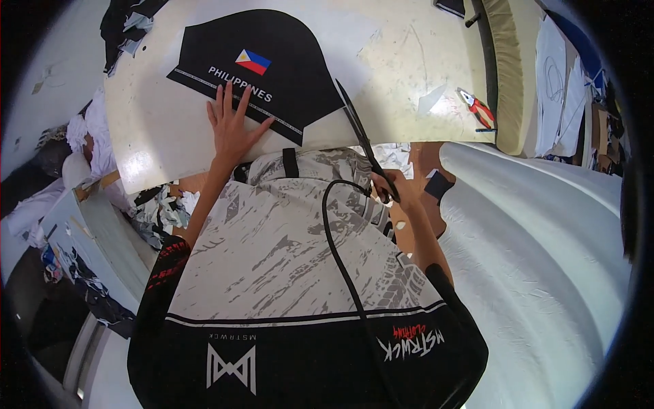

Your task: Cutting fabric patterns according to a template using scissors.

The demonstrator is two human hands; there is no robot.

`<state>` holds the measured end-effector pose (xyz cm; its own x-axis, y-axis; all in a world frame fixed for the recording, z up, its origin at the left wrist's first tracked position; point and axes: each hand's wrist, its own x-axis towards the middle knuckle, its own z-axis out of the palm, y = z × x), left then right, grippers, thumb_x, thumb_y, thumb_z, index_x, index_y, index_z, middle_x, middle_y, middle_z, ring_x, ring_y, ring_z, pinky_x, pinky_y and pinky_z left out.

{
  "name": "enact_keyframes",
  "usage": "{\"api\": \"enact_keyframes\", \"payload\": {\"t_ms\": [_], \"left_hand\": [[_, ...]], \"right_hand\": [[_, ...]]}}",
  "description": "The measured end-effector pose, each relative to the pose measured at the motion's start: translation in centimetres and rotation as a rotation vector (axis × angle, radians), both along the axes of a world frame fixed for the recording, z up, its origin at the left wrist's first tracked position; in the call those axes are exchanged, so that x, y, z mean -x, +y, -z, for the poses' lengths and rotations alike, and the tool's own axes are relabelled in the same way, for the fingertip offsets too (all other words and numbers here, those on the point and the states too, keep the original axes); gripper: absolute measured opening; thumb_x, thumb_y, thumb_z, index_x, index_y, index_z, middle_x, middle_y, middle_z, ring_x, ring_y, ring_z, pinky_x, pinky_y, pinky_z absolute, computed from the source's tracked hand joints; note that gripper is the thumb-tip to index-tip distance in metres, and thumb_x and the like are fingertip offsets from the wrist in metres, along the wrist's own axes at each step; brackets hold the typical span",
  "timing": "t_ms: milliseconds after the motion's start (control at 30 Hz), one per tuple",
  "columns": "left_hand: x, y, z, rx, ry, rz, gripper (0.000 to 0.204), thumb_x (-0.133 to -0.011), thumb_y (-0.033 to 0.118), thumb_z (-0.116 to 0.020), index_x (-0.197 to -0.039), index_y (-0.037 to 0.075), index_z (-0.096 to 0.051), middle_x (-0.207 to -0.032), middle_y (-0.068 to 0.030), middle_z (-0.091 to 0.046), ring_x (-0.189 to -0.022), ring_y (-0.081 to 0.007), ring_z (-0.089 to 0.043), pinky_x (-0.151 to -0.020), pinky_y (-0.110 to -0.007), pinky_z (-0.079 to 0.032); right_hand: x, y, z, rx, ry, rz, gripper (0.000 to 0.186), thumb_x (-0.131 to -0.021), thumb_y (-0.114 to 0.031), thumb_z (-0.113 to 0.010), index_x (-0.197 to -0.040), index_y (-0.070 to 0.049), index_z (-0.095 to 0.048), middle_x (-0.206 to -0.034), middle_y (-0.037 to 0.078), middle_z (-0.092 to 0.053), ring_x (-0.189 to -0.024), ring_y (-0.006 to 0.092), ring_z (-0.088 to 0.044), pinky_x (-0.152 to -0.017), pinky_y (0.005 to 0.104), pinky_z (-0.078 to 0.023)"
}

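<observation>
A black sleeve-shaped cloth panel [262,41] lies flat on the white table, curved at its far side. It carries a small blue, red, white and yellow flag print, white lettering and a thin pale stripe along its near edge. My left hand [233,129] presses on that near edge, fingers spread and palm down. In my right hand [394,189], off the table's front edge, are large black scissors [362,133], gripped by the handles. Their blades look nearly together and point away from me, the tip beside the panel's right edge. Fingers partly hidden by the handles.
The white table [388,61] spans the top. Red-and-yellow-handled pliers [477,109] lie at its right, near a beige padded piece [514,75]. White sheeting [538,252] drapes at right. Fabric scraps [160,211] litter the floor at left. A black cord [334,235] hangs over my shirt.
</observation>
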<state>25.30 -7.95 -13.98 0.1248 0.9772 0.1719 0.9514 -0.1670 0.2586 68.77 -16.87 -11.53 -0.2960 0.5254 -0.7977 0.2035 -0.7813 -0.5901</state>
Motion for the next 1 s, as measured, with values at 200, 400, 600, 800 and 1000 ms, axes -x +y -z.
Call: {"api": "enact_keyframes", "payload": {"t_ms": [200, 400, 600, 800, 1000], "left_hand": [[-0.6, -0.1, 0.1, 0.005, 0.009, 0.011, 0.093, -0.083, 0.062, -0.08, -0.161, 0.024, -0.046, -0.171, -0.0189, -0.027, -0.16, -0.0395, -0.021, -0.122, -0.071, -0.015], [-1.0, -0.3, 0.1, -0.02, -0.01, 0.024, 0.09, -0.081, 0.06, -0.082, -0.157, 0.022, -0.051, -0.168, -0.0208, -0.03, -0.158, -0.0436, -0.022, -0.121, -0.072, -0.015], [-1.1, -0.4, -0.1, -0.013, -0.009, 0.021, 0.09, -0.08, 0.06, -0.083, -0.156, 0.022, -0.052, -0.169, -0.0206, -0.03, -0.158, -0.0428, -0.021, -0.121, -0.072, -0.014], [-1.3, -0.5, -0.6, 0.003, -0.008, 0.014, 0.09, -0.08, 0.06, -0.083, -0.156, 0.022, -0.052, -0.169, -0.0205, -0.029, -0.159, -0.042, -0.02, -0.122, -0.072, -0.012], [-1.4, -0.8, -0.6, 0.01, -0.011, 0.008, 0.09, -0.081, 0.06, -0.082, -0.156, 0.022, -0.052, -0.17, -0.0204, -0.028, -0.159, -0.0415, -0.019, -0.121, -0.072, -0.011]], "right_hand": [[0.3, 0.1, 0.3, -0.018, -0.049, 0.002, 0.045, -0.101, -0.04, -0.072, -0.071, -0.009, -0.059, -0.058, -0.001, -0.056, -0.047, 0.0076, -0.051, -0.047, 0.0267, -0.036], [0.0, -1.0, 0.0, -0.006, -0.135, 0.018, 0.046, -0.097, -0.038, -0.078, -0.067, -0.009, -0.058, -0.057, -0.002, -0.054, -0.047, 0.0077, -0.05, -0.047, 0.0262, -0.036], [0.4, -0.8, -1.0, 0.013, -0.17, 0.016, 0.045, -0.095, -0.038, -0.081, -0.068, -0.009, -0.059, -0.058, -0.002, -0.055, -0.048, 0.0074, -0.051, -0.047, 0.0259, -0.037], [1.9, 0.0, -0.6, -0.023, -0.093, 0.077, 0.046, -0.095, -0.043, -0.079, -0.07, -0.008, -0.062, -0.06, -0.001, -0.058, -0.049, 0.0071, -0.053, -0.048, 0.025, -0.037], [2.6, -0.1, -0.7, -0.04, -0.119, 0.085, 0.043, -0.095, -0.043, -0.079, -0.079, -0.003, -0.07, -0.061, -0.001, -0.06, -0.05, 0.007, -0.055, -0.047, 0.0239, -0.038]]}}
